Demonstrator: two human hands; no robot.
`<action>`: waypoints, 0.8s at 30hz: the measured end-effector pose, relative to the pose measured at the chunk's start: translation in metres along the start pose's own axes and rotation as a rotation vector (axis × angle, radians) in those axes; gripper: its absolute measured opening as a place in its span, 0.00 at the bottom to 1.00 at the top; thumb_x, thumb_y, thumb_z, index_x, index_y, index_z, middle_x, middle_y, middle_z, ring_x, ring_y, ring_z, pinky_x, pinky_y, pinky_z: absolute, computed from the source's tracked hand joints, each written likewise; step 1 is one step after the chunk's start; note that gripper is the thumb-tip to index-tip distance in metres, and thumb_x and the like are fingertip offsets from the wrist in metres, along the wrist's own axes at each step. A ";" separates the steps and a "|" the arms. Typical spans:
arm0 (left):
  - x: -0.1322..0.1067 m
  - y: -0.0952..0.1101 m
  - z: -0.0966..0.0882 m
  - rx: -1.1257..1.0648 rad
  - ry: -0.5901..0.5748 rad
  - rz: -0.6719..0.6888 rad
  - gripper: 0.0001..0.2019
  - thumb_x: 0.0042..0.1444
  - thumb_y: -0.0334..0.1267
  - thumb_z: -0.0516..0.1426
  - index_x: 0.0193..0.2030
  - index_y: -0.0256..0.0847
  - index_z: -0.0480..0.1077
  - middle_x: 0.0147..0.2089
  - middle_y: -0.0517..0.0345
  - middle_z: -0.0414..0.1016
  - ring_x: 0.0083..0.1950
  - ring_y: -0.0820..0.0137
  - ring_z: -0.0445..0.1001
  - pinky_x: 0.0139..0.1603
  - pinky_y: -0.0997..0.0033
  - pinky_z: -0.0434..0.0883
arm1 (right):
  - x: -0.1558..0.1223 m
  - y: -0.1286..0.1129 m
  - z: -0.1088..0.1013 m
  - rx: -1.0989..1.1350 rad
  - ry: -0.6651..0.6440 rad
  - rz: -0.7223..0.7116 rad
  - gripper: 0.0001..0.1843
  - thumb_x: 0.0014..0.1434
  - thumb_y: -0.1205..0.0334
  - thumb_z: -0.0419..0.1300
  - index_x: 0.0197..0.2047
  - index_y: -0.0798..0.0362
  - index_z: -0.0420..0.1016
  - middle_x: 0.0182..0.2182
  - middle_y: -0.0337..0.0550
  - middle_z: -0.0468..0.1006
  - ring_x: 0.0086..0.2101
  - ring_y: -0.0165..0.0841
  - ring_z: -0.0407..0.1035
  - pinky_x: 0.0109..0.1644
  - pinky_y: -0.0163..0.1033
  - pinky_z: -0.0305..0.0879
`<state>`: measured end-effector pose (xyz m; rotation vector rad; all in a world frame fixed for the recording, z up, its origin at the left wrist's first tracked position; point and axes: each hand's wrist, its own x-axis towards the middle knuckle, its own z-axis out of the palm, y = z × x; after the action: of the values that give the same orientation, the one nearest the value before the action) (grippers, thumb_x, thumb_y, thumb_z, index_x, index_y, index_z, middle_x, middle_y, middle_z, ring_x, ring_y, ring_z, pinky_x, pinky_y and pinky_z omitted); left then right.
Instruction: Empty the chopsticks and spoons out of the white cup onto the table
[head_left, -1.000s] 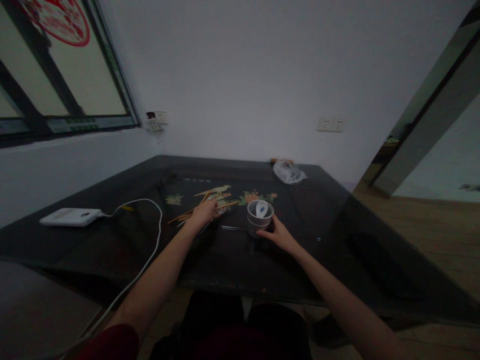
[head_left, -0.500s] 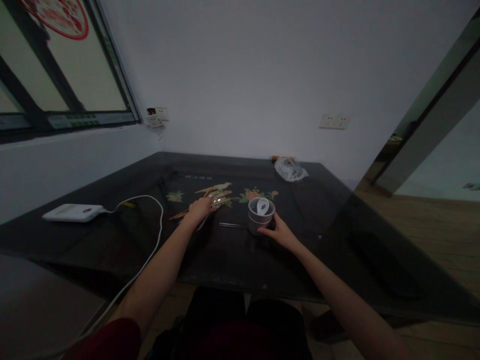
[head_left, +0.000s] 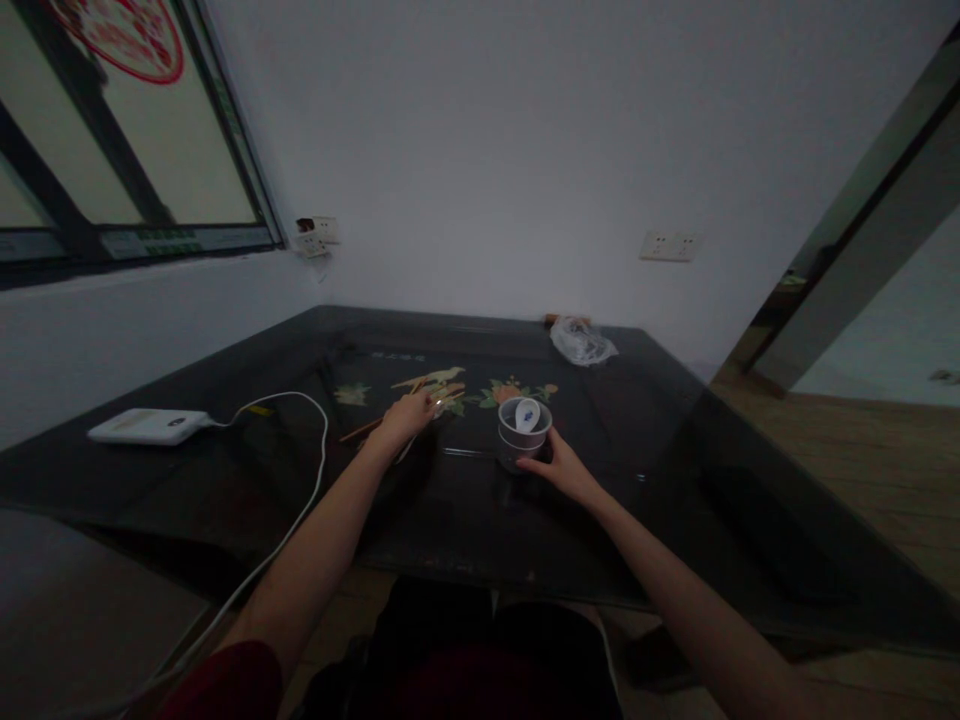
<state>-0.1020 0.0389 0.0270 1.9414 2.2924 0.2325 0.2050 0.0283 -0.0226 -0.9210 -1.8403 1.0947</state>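
My right hand (head_left: pixel 559 467) is wrapped round the side of a clear plastic cup (head_left: pixel 517 440) standing on the dark table. A white spoon (head_left: pixel 527 414) with a blue mark leans inside the cup. Over a loose pile of chopsticks (head_left: pixel 361 431), my left hand (head_left: pixel 407 415) is closed in a pinch. At its fingertips is a shiny metal piece that looks like a spoon (head_left: pixel 439 404), partly covered by the fingers. Several chopstick ends stick out on both sides of this hand, and a pale thin handle shows below it.
On the dark table (head_left: pixel 480 540) with its bird-and-flower pattern, a white device (head_left: pixel 150 426) lies at the left, its white cable (head_left: pixel 323 450) running off the front edge. A crumpled clear plastic bag (head_left: pixel 581 342) sits at the back. A dark flat object (head_left: pixel 772 535) lies at the right.
My left hand has shifted slightly right, its fingers now over the shiny metal piece, and some chopsticks have moved under it. My right hand stays on the cup.
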 end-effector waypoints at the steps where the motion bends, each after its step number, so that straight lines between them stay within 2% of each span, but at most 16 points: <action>1: -0.001 0.002 0.002 0.013 -0.003 0.002 0.20 0.59 0.52 0.49 0.50 0.42 0.68 0.49 0.46 0.76 0.49 0.57 0.75 0.46 0.64 0.70 | 0.000 0.001 0.000 0.001 0.001 0.003 0.42 0.44 0.55 0.70 0.60 0.52 0.58 0.56 0.52 0.69 0.55 0.44 0.65 0.60 0.51 0.59; 5: -0.006 0.009 0.006 0.039 0.018 0.020 0.17 0.60 0.47 0.50 0.53 0.46 0.67 0.50 0.48 0.75 0.49 0.57 0.75 0.47 0.63 0.70 | 0.001 0.003 0.000 0.002 0.008 0.002 0.41 0.44 0.55 0.70 0.59 0.52 0.59 0.56 0.52 0.69 0.55 0.44 0.64 0.61 0.51 0.58; 10: -0.017 0.015 0.001 0.048 0.045 0.027 0.18 0.60 0.44 0.51 0.56 0.48 0.66 0.52 0.49 0.74 0.52 0.56 0.73 0.49 0.61 0.70 | 0.001 0.001 0.000 0.011 -0.010 0.004 0.41 0.45 0.55 0.69 0.60 0.50 0.57 0.56 0.51 0.69 0.55 0.43 0.65 0.61 0.52 0.58; 15: -0.022 0.019 -0.004 0.068 0.028 0.012 0.15 0.59 0.45 0.51 0.52 0.50 0.69 0.53 0.53 0.74 0.53 0.58 0.72 0.51 0.61 0.69 | 0.001 0.001 -0.001 0.014 -0.002 0.009 0.41 0.45 0.55 0.69 0.60 0.51 0.57 0.57 0.51 0.68 0.57 0.43 0.63 0.63 0.52 0.56; 24: -0.012 0.008 -0.004 0.073 0.030 -0.036 0.17 0.61 0.49 0.48 0.48 0.48 0.72 0.49 0.48 0.76 0.50 0.56 0.75 0.48 0.59 0.70 | 0.002 0.007 -0.001 0.028 -0.005 0.019 0.42 0.46 0.54 0.68 0.61 0.50 0.55 0.56 0.51 0.69 0.56 0.44 0.64 0.62 0.54 0.57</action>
<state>-0.0930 0.0282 0.0326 1.9416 2.3848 0.1778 0.2062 0.0324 -0.0285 -0.9226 -1.8193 1.1322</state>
